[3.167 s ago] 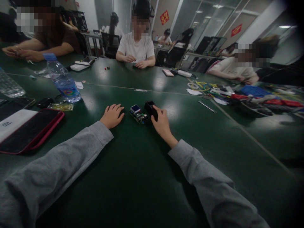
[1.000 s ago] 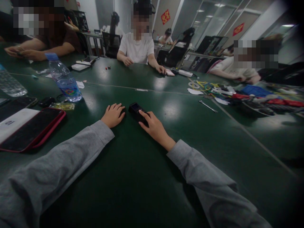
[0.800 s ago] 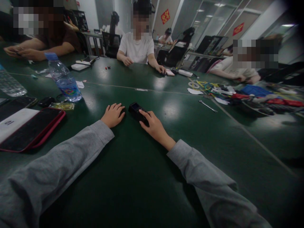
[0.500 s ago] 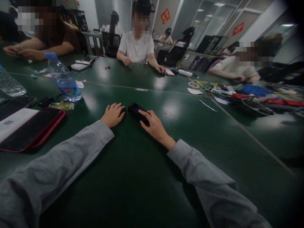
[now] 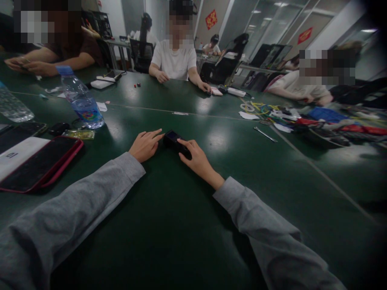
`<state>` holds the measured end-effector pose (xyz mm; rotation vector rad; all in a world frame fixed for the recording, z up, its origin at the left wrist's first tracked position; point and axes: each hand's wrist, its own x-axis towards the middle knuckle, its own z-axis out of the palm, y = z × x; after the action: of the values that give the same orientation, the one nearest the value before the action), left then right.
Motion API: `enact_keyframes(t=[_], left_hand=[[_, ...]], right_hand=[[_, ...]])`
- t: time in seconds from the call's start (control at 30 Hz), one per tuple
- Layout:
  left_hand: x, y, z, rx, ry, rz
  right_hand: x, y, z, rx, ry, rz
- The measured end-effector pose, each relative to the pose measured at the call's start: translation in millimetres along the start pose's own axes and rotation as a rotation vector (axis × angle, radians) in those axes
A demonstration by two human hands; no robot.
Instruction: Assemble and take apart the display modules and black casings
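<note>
A small black handheld device with a little screen point(image 5: 171, 136) lies on the dark green table point(image 5: 169, 225). My right hand point(image 5: 198, 160) is closed over its near right end, the index finger resting on top by the screen and the thumb along the near side. On the device's left, my left hand point(image 5: 146, 146) is open with its fingers stretched out. Its index fingertip reaches the device's left edge; whether it touches, I cannot tell. The palm side of each hand is hidden.
Left of my arms are a water bottle point(image 5: 83, 102), a phone in a red case point(image 5: 45, 163) and a small yellow packet point(image 5: 79, 134). To the right lie a wrench point(image 5: 265, 134) and a heap of cables point(image 5: 320, 121). A person in white point(image 5: 174, 60) sits opposite.
My left hand has lifted and turned slightly, its fingers now stretched toward the device's left edge. My right hand and the device have stayed in place.
</note>
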<state>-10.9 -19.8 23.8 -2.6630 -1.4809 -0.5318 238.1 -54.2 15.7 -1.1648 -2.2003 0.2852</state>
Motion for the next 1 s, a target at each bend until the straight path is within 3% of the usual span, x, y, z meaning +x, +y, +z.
enact_keyframes(t=[0.43, 0.57, 0.67, 1.0], left_hand=[[1.8, 0.1, 3.9, -0.075, 0.017, 0.096], [0.5, -2.1, 7.9, -0.011, 0.057, -0.034], [-0.3, -5.3, 10.3, 0.028, 0.009, -0.127], [-0.4, -7.7, 12.0, 0.032, -0.018, -0.12]], right_hand=[[-0.8, -3.7, -0.4, -0.078, -0.017, 0.02], [-1.5, -6.3, -1.2, -0.105, -0.036, 0.015], [-1.9, -6.8, -1.1, -0.114, -0.039, 0.013], [-1.9, -8.5, -3.4, -0.085, 0.006, 0.002]])
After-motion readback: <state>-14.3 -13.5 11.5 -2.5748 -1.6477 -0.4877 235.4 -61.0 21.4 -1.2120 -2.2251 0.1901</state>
